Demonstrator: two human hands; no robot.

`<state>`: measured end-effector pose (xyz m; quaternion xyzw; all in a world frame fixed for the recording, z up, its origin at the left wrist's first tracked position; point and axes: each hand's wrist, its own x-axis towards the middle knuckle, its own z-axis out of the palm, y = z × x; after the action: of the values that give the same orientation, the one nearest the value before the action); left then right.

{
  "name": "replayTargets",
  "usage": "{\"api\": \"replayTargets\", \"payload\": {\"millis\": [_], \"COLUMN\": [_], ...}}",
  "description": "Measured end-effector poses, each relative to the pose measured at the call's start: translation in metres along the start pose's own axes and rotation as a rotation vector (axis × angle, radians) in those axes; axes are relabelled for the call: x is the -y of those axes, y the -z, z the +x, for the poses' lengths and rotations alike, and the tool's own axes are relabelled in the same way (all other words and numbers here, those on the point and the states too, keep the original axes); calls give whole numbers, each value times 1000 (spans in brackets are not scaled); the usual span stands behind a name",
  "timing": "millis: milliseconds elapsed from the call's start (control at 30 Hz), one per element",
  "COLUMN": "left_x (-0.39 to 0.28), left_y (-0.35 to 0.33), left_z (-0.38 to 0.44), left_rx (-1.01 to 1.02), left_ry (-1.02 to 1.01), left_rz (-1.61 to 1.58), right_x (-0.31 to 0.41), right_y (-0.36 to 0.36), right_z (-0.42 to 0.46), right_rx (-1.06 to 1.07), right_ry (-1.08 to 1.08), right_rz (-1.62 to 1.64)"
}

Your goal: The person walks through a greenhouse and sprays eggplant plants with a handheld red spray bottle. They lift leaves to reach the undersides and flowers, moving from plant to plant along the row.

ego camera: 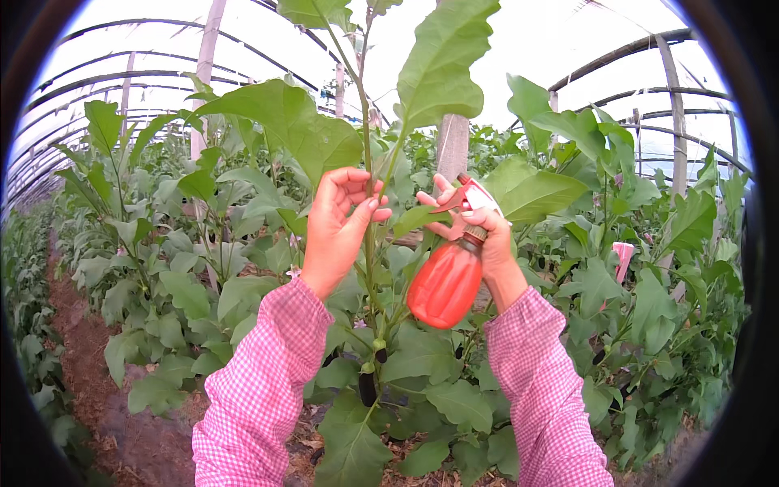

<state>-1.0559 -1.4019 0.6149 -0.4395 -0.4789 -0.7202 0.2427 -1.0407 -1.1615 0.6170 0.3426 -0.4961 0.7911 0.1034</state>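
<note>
My left hand (pixel 341 225) has its thumb and fingers curled around the upright stem (pixel 367 131) of an eggplant plant, beside a leaf stalk. In my right hand (pixel 494 234) is a spray bottle (pixel 447 286) with a red body and a red-and-white trigger head. The bottle hangs tilted, and several fingers spread out past the trigger. A broad eggplant leaf (pixel 447 67) rises above both hands. Lower on the plant hang a dark eggplant (pixel 367 388) and a smaller one (pixel 381 355) with a green cap.
Dense eggplant plants stand all around under the arched ribs of a plastic greenhouse. A post (pixel 453 146) rises just behind the bottle. To the right is a pink object (pixel 622 260) among leaves. A dirt path (pixel 79 341) runs along the left.
</note>
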Motion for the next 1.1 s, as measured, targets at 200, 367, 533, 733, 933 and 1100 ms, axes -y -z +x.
{"api": "replayTargets", "payload": {"millis": [200, 367, 533, 733, 933, 1100], "left_x": [49, 74, 85, 59, 38, 71], "left_y": [17, 12, -26, -9, -7, 23], "left_z": [59, 88, 101, 93, 73, 89], "left_rx": [-215, -27, 463, 790, 674, 696], "left_ry": [148, 339, 477, 548, 428, 478], "left_rz": [142, -5, -234, -591, -667, -513], "right_x": [18, 12, -9, -61, -65, -50], "right_y": [-42, -78, -110, -127, -128, -138], "right_z": [-9, -1, -5, -39, -77, -82], "right_rx": [109, 120, -57, -155, -201, -331], "right_ry": [183, 105, 88, 271, 273, 135], "right_rz": [-304, -552, -763, -928, -1222, -923]}}
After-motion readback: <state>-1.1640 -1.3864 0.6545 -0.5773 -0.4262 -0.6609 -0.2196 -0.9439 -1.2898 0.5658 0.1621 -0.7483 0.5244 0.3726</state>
